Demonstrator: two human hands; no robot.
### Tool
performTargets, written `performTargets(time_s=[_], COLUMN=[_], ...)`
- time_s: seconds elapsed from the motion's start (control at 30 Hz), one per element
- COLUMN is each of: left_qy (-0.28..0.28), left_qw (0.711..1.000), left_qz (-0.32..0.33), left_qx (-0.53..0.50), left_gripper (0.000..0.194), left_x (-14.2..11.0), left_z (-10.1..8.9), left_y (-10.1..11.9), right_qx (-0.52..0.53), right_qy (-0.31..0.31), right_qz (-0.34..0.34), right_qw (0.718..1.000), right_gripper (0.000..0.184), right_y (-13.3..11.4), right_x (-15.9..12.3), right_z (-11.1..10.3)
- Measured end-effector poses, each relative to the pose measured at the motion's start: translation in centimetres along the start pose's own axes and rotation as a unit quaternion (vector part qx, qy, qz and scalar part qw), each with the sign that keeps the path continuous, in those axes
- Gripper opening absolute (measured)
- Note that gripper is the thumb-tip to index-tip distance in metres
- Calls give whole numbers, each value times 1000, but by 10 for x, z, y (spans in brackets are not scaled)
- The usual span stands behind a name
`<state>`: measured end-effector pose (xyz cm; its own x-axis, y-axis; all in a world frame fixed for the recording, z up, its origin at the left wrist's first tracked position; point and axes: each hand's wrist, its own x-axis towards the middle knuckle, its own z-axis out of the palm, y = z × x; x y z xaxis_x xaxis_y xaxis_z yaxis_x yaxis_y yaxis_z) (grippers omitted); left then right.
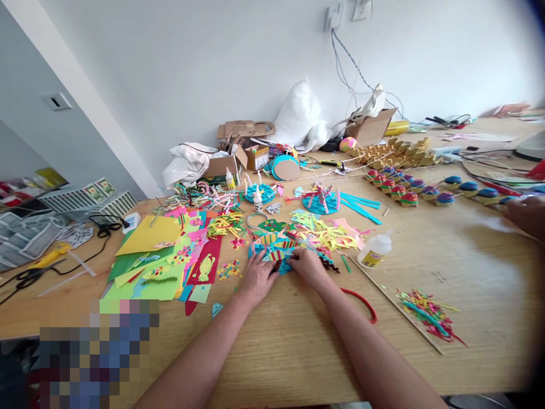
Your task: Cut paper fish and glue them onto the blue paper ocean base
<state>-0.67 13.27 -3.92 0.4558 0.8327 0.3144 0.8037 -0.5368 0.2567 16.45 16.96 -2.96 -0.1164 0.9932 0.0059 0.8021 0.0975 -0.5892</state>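
My left hand (255, 276) and my right hand (307, 264) rest side by side on the wooden table (298, 341), both pressing on a small blue paper craft piece with coloured strips (279, 258) between them. The fingers of each hand are curled down onto that piece. A dark twisted pipe cleaner (327, 264) lies just right of my right hand. A red pipe cleaner loop (361, 301) curves beside my right forearm. A tipped white glue bottle (374, 250) lies to the right.
Coloured paper sheets (149, 250) and scraps cover the table to the left. A thin wooden stick (395, 307) and a pile of paper shreds (428, 315) lie right. Cardboard boxes (238, 156), blue discs and painted cups (404, 190) stand behind. Another person's hand (528, 216) shows at far right.
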Motion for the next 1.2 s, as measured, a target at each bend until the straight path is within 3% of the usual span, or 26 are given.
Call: performTargets(time_s=[1.2], left_qy=[29], left_qw=[1000], left_qz=[2], left_qx=[-4], left_gripper=[23], left_x=[0], left_z=[1], left_y=[1], right_qx=[14], right_qy=[0], right_qz=[2], right_qw=[1000], right_gripper=[15], right_y=[-1], right_x=[0], right_z=[-1])
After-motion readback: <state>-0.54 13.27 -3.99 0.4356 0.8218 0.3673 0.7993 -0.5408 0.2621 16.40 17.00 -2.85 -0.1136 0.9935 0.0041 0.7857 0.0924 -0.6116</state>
